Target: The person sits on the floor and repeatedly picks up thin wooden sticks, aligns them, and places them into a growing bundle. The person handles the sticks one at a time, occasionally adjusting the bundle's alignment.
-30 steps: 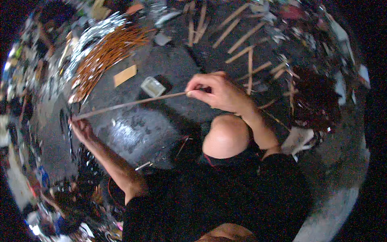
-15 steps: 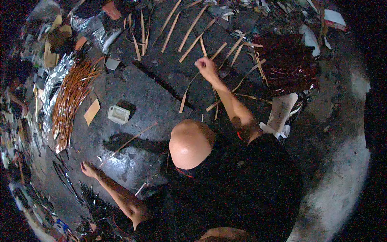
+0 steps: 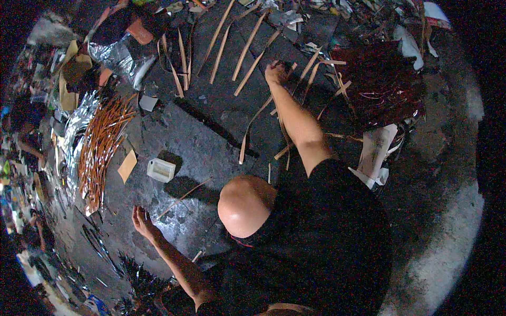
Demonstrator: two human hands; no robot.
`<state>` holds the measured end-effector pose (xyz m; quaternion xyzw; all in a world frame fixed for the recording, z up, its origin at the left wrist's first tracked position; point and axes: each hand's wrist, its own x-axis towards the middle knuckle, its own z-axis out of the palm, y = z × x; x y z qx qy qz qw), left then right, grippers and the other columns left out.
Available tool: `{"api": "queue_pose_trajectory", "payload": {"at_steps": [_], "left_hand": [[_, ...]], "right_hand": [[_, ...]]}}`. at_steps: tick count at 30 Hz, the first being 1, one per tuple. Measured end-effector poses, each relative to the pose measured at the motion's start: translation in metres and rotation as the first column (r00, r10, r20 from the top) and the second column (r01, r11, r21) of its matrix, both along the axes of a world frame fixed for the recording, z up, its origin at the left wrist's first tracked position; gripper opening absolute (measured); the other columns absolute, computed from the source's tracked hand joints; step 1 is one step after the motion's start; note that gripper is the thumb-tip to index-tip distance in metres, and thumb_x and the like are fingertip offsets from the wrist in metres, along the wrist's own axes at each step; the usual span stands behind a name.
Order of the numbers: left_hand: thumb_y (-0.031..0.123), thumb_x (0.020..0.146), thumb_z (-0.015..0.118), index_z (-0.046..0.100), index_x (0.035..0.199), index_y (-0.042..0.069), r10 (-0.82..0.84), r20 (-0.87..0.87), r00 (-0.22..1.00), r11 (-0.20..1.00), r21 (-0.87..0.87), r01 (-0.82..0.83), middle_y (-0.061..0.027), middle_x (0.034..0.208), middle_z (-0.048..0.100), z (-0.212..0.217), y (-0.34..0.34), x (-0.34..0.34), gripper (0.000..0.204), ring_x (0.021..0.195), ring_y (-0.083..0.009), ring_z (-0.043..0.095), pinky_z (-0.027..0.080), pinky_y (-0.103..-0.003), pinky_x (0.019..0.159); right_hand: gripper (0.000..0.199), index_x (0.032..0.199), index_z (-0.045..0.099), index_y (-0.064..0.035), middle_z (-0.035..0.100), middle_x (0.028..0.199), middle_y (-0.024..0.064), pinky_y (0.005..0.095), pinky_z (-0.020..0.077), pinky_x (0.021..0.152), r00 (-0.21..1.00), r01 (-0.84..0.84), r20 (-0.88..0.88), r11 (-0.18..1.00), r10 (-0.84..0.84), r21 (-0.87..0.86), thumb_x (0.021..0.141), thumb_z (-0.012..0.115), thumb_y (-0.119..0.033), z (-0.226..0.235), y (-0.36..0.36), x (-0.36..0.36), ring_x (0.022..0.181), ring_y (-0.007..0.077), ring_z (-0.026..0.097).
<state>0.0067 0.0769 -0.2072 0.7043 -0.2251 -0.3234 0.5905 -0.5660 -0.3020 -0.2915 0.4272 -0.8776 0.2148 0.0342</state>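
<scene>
My right hand (image 3: pixel 275 72) reaches far out over the dark floor among flat, pale tan strips (image 3: pixel 248 47). Its fingers are curled closed; what they hold, if anything, is too blurred to make out. Several strips lie side by side to its left, and others cross at its right, next to a dark red-brown sheet-like pile (image 3: pixel 377 87). At the near left, my left hand (image 3: pixel 143 220) hovers with its fingers loosely apart and nothing visible in them. Beside it, a thin stick (image 3: pixel 184 198) lies slanted on the floor.
A pale, shallow plastic tray (image 3: pixel 161 170) and a tan card piece (image 3: pixel 127 166) lie at the left. Beyond them is a bundle of shiny orange-brown strands (image 3: pixel 103 152). Crumpled paper (image 3: pixel 377 147) lies at the right. My bare knee (image 3: pixel 246 206) rises in the middle. Scrap lines the edges.
My left hand has moved right and its fingers have loosened. My right hand has shifted slightly right and farther out. The whole view has tilted a little.
</scene>
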Motion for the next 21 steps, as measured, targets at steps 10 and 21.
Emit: {"api": "queue_pose_trajectory", "payload": {"at_steps": [10, 21], "left_hand": [[0.019, 0.094, 0.054, 0.055, 0.120, -0.001, -0.602, -0.055, 0.797, 0.799, -0.037, 0.601, -0.0092, 0.110, 0.062, 0.128, -0.114, -0.198, 0.033, 0.102, -0.0169, 0.058, 0.047, -0.030, 0.088], [0.022, 0.091, 0.061, 0.062, 0.092, 0.001, -0.521, -0.182, 0.834, 0.809, -0.415, 0.416, -0.0023, 0.080, 0.063, 0.194, -0.136, -0.247, 0.021, 0.071, -0.0086, 0.056, 0.046, -0.023, 0.067]], "right_hand": [[0.015, 0.098, 0.053, -0.0029, 0.057, 0.075, 0.0025, 0.0210, 0.0439, 0.054, 0.156, -0.608, 0.709, 0.632, 0.688, -0.480, 0.095, 0.049, -0.018, 0.222, 0.151, 0.073, 0.059, 0.0060, 0.051], [0.038, 0.115, 0.050, -0.0042, 0.058, 0.080, 0.0025, 0.0247, 0.0449, 0.061, 0.050, -0.791, 0.509, 0.345, 0.859, -0.505, 0.083, 0.069, -0.013, 0.313, 0.220, 0.170, 0.069, 0.0089, 0.054]]}}
